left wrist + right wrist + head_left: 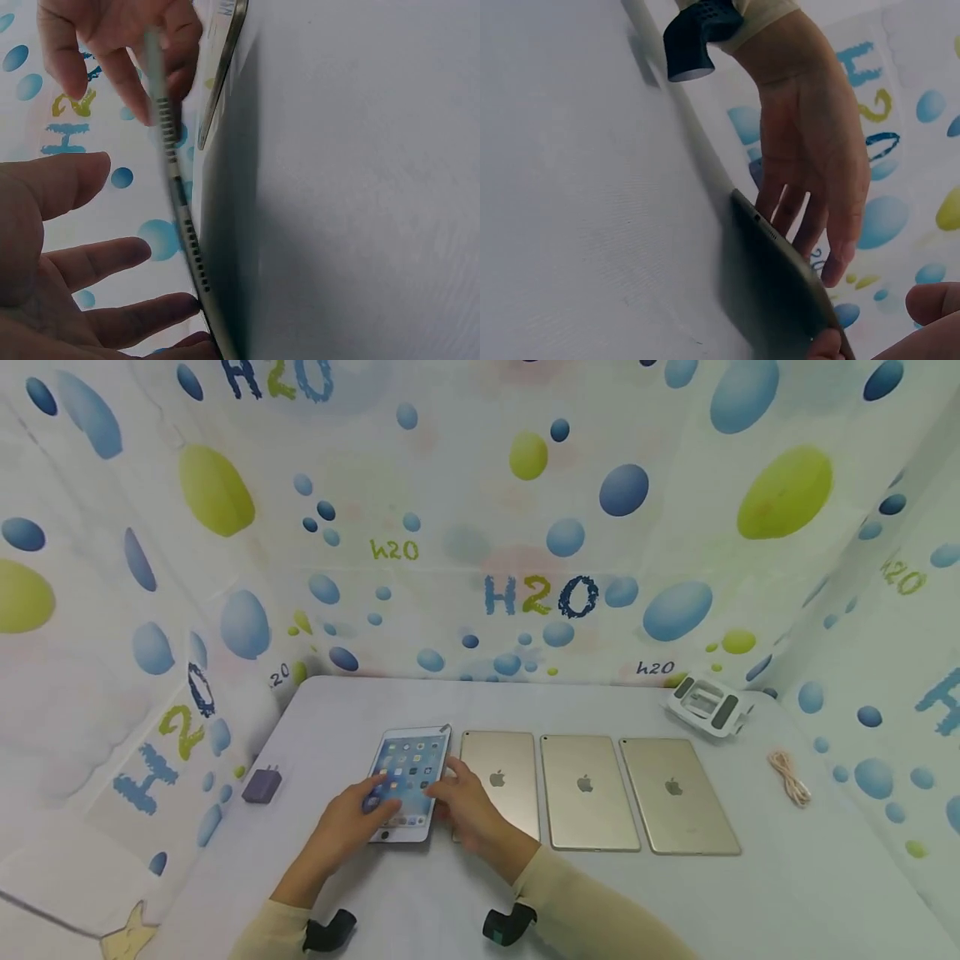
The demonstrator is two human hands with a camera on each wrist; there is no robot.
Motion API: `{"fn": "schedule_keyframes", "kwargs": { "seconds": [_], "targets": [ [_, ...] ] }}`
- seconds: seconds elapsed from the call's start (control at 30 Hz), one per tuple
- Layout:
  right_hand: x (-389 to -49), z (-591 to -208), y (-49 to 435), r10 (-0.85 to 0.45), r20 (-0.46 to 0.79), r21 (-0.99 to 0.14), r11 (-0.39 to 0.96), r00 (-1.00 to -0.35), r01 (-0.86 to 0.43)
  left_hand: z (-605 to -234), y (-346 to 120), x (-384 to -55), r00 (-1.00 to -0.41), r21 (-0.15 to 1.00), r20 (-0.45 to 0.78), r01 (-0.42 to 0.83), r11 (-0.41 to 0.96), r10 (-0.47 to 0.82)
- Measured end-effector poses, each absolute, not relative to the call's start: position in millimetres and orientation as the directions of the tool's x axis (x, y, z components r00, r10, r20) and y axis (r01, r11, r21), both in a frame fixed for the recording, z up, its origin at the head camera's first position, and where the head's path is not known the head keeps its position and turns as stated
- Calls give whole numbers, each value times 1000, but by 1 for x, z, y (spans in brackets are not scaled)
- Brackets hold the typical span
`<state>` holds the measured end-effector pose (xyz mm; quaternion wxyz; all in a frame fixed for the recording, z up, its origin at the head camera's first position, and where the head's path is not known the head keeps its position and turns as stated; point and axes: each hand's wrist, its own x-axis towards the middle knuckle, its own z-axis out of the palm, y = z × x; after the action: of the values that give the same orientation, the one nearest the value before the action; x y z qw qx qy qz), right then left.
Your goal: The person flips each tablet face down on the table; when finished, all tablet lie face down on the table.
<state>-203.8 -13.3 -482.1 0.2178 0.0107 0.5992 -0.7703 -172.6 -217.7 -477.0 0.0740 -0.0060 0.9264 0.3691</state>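
A white-framed tablet (pixel 411 760) with a lit screen of app icons tilts slightly above the white table, its back to the table. My right hand (pixel 474 810) pinches its right edge, the thumb over the screen and fingers underneath. At the left side, my left hand (pixel 347 827) has its fingers straight and spread over the screen's lower left; in the left wrist view one fingertip touches the tablet's edge (pixel 180 195). Beside my right hand lies a gold tablet (pixel 498 760), face down, partly hidden by that hand and forearm.
Two more gold tablets, a middle one (pixel 588 793) and a right one (pixel 678 797), lie face down in the row. Farther right are a white plastic device (pixel 707 706) and a bundled beige cord (pixel 789 778). A dark purple plug adapter (pixel 262 786) sits at the left edge.
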Motion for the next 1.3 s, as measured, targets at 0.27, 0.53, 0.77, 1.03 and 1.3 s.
{"fn": "schedule_keyframes", "kwargs": {
  "seconds": [0.27,0.53,0.77,1.03,1.3],
  "targets": [
    [-205,-473,-18,-378,-200,-931,-215,-904,295,-471,-220,-175,-981,736,-178,-84,672,73],
    [-208,-479,-21,-483,-169,-935,-199,-859,295,-463,-224,-175,-970,776,-205,-80,626,130],
    [-208,-486,-30,-551,-145,-939,-185,-822,289,-454,-227,-178,-967,780,-205,-69,622,150],
    [-201,-487,-45,-592,-108,-935,-212,-798,284,-450,-227,-182,-981,851,-135,-44,524,136],
    [-199,-482,-48,-541,-32,-996,-56,-840,74,-457,-218,-178,-994,952,-38,-5,306,100]
  ]
}}
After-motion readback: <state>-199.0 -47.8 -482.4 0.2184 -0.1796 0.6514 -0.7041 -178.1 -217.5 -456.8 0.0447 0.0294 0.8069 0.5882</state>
